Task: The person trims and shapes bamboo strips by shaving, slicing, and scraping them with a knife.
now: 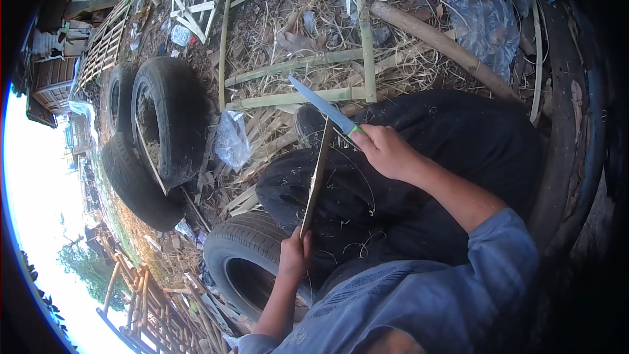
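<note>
- The right hand (388, 151) was closed around the green handle of a knife (322, 102); the left hand (295, 254) gripped the lower end of a narrow strip (318, 174), apparently bamboo or wood.
- The strip was held in the air above the dark trousers (458, 134), its upper end beside the base of the blade; whether the two touched could not be told.
- A slip looked the likeliest trouble: if the edge skidded along the strip, it could run toward the left hand, which had no glove.
- With the strip pinched at one end only, its far end could twist or flex under pressure, and the blade could bite too deep or split it.
- The trousers lay close behind the work, so a stroke that broke free could catch cloth or leg. 
- The strip's long axis ran steeply up the view, leaning slightly right, from the left hand to the knife's base.
- The knife pointed up and left, tip toward the pale frame (369, 39) on the littered ground, its length crossing the strip's line at an angle.
</note>
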Demonstrator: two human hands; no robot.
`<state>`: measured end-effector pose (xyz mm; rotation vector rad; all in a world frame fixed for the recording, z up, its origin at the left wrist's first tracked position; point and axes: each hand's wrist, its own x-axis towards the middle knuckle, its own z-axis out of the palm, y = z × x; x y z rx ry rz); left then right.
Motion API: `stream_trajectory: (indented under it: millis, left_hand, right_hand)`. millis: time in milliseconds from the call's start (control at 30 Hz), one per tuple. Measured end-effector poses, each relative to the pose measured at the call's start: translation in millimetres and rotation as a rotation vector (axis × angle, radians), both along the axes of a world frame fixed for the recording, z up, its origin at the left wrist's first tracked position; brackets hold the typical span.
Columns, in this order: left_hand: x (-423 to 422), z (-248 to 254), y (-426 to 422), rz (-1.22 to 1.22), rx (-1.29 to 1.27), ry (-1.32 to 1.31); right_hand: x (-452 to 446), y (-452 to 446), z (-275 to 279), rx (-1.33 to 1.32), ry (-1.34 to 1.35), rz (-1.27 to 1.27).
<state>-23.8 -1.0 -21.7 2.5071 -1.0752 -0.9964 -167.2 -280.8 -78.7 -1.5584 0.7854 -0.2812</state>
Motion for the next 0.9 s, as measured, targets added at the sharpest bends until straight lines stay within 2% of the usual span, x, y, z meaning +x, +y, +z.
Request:
stream_trajectory:
  millis: [167,300,433,533,700,900]
  left_hand:
    - [0,3,-3,0.015,0.007,0.009]
    - [-1,3,-3,0.035,0.018,0.012]
    - [1,2,-2,0.056,0.002,0.026]
    - [2,3,-1,0.047,0.013,0.020]
    - [3,2,0,0.037,0.014,0.043]
    - [3,4,1,0.019,-0.010,0.037]
  right_hand:
    - [-2,28,-1,0.020,-0.006,0.171]
    - [-3,21,11,0.055,0.061,0.212]
    - [-2,30,3,0.013,0.007,0.195]
    - [-4,39,10,0.066,0.050,0.306]
    - [-6,48,9,0.057,0.007,0.333]
    - [-6,55,1,0.185,0.010,0.351]
